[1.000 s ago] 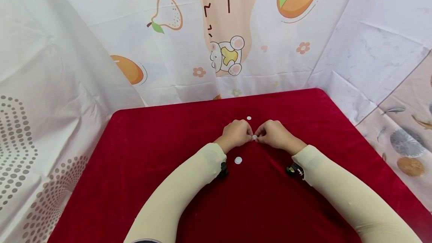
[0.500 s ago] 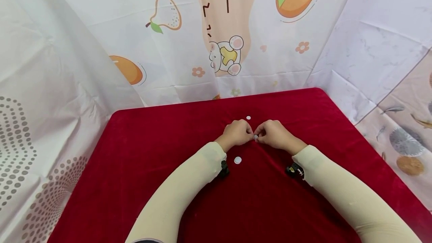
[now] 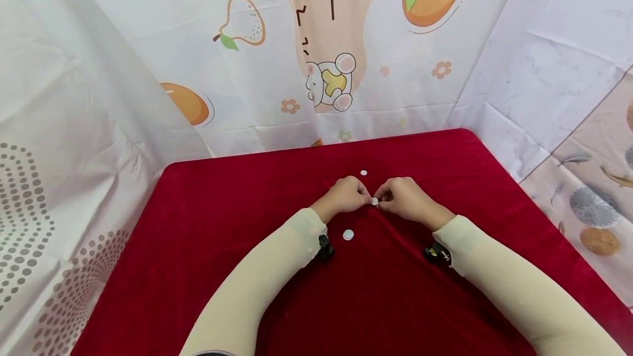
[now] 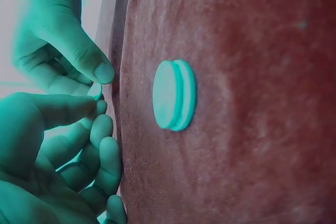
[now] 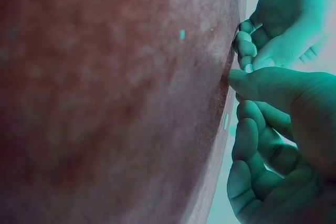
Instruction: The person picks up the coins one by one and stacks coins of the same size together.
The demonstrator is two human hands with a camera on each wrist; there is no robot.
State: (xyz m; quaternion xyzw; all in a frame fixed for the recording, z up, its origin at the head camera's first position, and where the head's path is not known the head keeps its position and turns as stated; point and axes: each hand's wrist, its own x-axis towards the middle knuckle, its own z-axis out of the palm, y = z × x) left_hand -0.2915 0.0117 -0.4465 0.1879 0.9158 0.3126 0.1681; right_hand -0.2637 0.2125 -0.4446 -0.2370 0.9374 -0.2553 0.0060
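Near the middle of the red-covered table, a small thin white disc sits between my two hands. My left hand pinches its left side between thumb and index finger. From the other side my right hand holds it with thumb and fingertips, the remaining fingers curled. Only a sliver of the disc shows in the left wrist view, where the fingertips hide most of it. Closer to me, a white round piece made of two stacked discs lies on the cloth, touched by neither hand.
Beyond the hands lies another small white disc. The red cloth covers the table and has shallow creases. White printed curtains hang behind the table and at its sides.
Both wrists have shifted slightly outward, away from each other. The small disc stays between the fingertips but shows a little differently. The other discs lie still.
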